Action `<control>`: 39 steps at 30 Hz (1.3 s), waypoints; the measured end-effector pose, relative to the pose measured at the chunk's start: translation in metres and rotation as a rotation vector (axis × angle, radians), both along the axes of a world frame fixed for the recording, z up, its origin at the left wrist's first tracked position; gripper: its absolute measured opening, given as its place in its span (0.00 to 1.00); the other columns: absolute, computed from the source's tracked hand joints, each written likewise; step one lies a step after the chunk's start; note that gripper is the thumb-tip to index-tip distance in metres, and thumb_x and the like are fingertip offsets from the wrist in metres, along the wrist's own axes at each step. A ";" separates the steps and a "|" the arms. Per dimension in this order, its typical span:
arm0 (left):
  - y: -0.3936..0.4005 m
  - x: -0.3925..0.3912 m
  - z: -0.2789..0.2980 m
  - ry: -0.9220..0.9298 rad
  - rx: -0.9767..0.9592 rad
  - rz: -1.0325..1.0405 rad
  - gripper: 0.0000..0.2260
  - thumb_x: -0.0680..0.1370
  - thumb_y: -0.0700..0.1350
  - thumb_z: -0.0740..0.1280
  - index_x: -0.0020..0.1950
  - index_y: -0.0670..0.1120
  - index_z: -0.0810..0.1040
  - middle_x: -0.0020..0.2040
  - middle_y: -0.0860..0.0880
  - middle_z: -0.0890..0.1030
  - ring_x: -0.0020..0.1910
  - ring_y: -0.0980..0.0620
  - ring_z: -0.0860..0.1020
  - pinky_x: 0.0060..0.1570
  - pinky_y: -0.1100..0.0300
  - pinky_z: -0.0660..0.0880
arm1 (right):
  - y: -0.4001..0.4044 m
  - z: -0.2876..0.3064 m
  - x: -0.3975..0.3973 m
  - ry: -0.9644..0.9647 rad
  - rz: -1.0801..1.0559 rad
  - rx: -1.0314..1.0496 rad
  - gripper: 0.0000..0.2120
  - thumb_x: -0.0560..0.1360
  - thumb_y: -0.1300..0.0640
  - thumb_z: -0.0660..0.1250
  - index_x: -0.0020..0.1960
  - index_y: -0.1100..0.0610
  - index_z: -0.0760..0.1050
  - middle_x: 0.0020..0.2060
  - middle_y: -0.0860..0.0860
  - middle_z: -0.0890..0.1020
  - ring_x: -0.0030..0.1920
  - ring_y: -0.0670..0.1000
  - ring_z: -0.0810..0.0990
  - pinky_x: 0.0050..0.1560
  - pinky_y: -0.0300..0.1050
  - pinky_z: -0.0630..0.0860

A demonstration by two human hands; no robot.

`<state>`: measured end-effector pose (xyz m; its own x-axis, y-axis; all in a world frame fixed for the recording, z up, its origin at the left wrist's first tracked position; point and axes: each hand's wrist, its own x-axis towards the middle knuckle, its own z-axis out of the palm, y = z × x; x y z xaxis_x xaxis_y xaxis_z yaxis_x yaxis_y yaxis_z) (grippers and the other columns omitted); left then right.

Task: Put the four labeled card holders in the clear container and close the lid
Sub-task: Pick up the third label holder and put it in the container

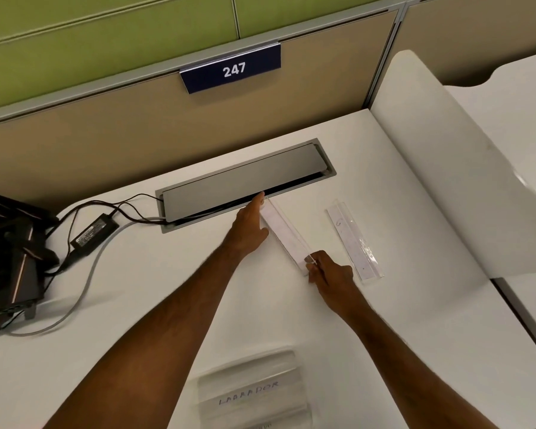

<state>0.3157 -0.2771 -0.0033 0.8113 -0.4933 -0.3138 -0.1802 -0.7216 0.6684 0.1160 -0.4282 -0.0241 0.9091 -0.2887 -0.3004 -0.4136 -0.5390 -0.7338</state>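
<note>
Both hands on one card holder [287, 235]: left hand [249, 222] flat steadying far end, right hand [330, 272] pinching near end to lift, prob.

free: bare desk [143, 305] between arms and cables | blocked: power brick [95, 233] left, divider panel [440, 181] right

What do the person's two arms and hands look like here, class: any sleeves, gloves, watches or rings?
Both arms are bare along all that shows, with no sleeves in the frame. The left hand and right hand are bare too: no gloves, and no watch or band on either wrist. No ring shows on the fingers that can be seen. Fine hair shows on both forearms.
</note>
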 end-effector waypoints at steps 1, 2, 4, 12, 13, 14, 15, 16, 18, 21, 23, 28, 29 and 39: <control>0.002 -0.002 0.001 -0.004 -0.005 -0.002 0.40 0.77 0.37 0.73 0.82 0.49 0.54 0.79 0.47 0.65 0.78 0.44 0.62 0.73 0.50 0.64 | 0.000 0.001 -0.001 -0.015 0.000 -0.005 0.08 0.86 0.50 0.56 0.58 0.48 0.73 0.39 0.44 0.83 0.49 0.53 0.81 0.58 0.52 0.76; 0.005 -0.004 0.004 -0.009 -0.013 -0.005 0.40 0.76 0.37 0.73 0.82 0.49 0.54 0.79 0.47 0.64 0.78 0.45 0.62 0.74 0.50 0.64 | -0.001 0.003 -0.002 -0.038 0.000 -0.012 0.08 0.86 0.50 0.56 0.58 0.49 0.73 0.39 0.44 0.83 0.47 0.50 0.81 0.57 0.51 0.75; 0.010 -0.008 0.008 -0.022 -0.024 -0.007 0.41 0.76 0.37 0.74 0.82 0.50 0.54 0.79 0.47 0.64 0.78 0.45 0.62 0.74 0.48 0.65 | -0.001 0.006 -0.005 -0.083 -0.006 -0.012 0.09 0.86 0.51 0.56 0.60 0.49 0.74 0.39 0.43 0.82 0.43 0.46 0.82 0.52 0.46 0.75; 0.041 -0.036 0.032 -0.132 -0.026 -0.019 0.41 0.75 0.41 0.76 0.82 0.51 0.56 0.79 0.48 0.64 0.77 0.43 0.63 0.73 0.45 0.65 | 0.006 0.029 -0.020 -0.187 -0.064 0.186 0.11 0.85 0.55 0.58 0.65 0.45 0.72 0.35 0.47 0.81 0.37 0.52 0.79 0.36 0.39 0.72; 0.045 -0.039 0.036 -0.145 -0.023 -0.019 0.41 0.75 0.42 0.76 0.81 0.51 0.57 0.79 0.48 0.64 0.76 0.43 0.63 0.72 0.44 0.64 | 0.007 0.033 -0.022 -0.191 -0.079 0.221 0.11 0.85 0.55 0.58 0.65 0.46 0.73 0.34 0.47 0.80 0.36 0.52 0.79 0.37 0.42 0.73; 0.049 -0.041 0.039 -0.156 -0.021 -0.022 0.41 0.75 0.42 0.76 0.81 0.52 0.57 0.79 0.48 0.64 0.76 0.42 0.62 0.72 0.44 0.64 | 0.009 0.036 -0.024 -0.198 -0.095 0.265 0.11 0.85 0.56 0.58 0.65 0.47 0.74 0.33 0.46 0.80 0.36 0.49 0.78 0.38 0.43 0.72; 0.054 -0.045 0.043 -0.171 -0.019 -0.024 0.40 0.75 0.43 0.76 0.81 0.52 0.57 0.79 0.49 0.64 0.76 0.42 0.62 0.72 0.44 0.64 | 0.011 0.040 -0.026 -0.210 -0.113 0.321 0.11 0.85 0.57 0.58 0.64 0.48 0.75 0.32 0.45 0.79 0.35 0.47 0.76 0.39 0.44 0.72; 0.059 -0.048 0.046 -0.188 -0.017 -0.025 0.40 0.75 0.44 0.76 0.81 0.53 0.58 0.79 0.49 0.64 0.77 0.42 0.62 0.72 0.44 0.64 | 0.013 0.046 -0.028 -0.222 -0.136 0.392 0.12 0.85 0.59 0.58 0.63 0.49 0.77 0.32 0.45 0.78 0.35 0.45 0.75 0.38 0.43 0.71; 0.068 -0.057 0.052 -0.213 -0.015 -0.018 0.40 0.75 0.44 0.76 0.81 0.54 0.58 0.79 0.50 0.64 0.77 0.43 0.62 0.72 0.45 0.64 | 0.018 0.059 -0.032 -0.233 -0.196 0.544 0.13 0.85 0.61 0.59 0.61 0.51 0.79 0.30 0.47 0.77 0.33 0.45 0.73 0.36 0.40 0.69; 0.080 -0.069 0.059 -0.232 -0.017 0.004 0.40 0.75 0.46 0.76 0.81 0.55 0.57 0.80 0.51 0.63 0.77 0.45 0.61 0.73 0.47 0.63 | 0.023 0.076 -0.038 -0.227 -0.285 0.764 0.13 0.84 0.62 0.59 0.60 0.56 0.82 0.30 0.52 0.76 0.32 0.48 0.72 0.34 0.39 0.68; 0.090 -0.079 0.064 -0.258 -0.027 0.002 0.40 0.75 0.46 0.75 0.81 0.54 0.57 0.80 0.51 0.62 0.78 0.46 0.60 0.73 0.49 0.62 | 0.025 0.087 -0.043 -0.209 -0.314 0.871 0.13 0.84 0.63 0.60 0.60 0.60 0.82 0.30 0.53 0.75 0.32 0.49 0.71 0.34 0.41 0.66; 0.113 -0.100 0.072 -0.377 -0.020 -0.031 0.37 0.75 0.45 0.76 0.79 0.52 0.62 0.79 0.51 0.63 0.77 0.48 0.61 0.74 0.52 0.60 | 0.029 0.107 -0.053 -0.136 -0.299 1.026 0.13 0.83 0.62 0.61 0.61 0.63 0.82 0.31 0.52 0.73 0.30 0.48 0.68 0.36 0.42 0.66; 0.117 -0.104 0.073 -0.405 -0.009 -0.040 0.36 0.74 0.45 0.76 0.79 0.51 0.63 0.79 0.51 0.64 0.77 0.48 0.62 0.74 0.52 0.61 | 0.030 0.109 -0.055 -0.122 -0.293 1.062 0.14 0.83 0.61 0.61 0.61 0.64 0.82 0.31 0.52 0.72 0.30 0.48 0.67 0.36 0.42 0.67; 0.160 -0.130 0.086 -0.567 -0.037 -0.029 0.32 0.73 0.46 0.78 0.74 0.52 0.69 0.72 0.51 0.72 0.71 0.49 0.67 0.70 0.53 0.67 | 0.045 0.119 -0.072 0.039 -0.267 1.425 0.23 0.71 0.61 0.73 0.65 0.68 0.79 0.32 0.50 0.71 0.30 0.46 0.68 0.35 0.40 0.70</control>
<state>0.1853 -0.1167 0.0826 0.8337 -0.5202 0.1852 -0.5378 -0.6890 0.4858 0.0445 -0.3829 0.0948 0.8617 0.1143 -0.4945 -0.4150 0.7195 -0.5568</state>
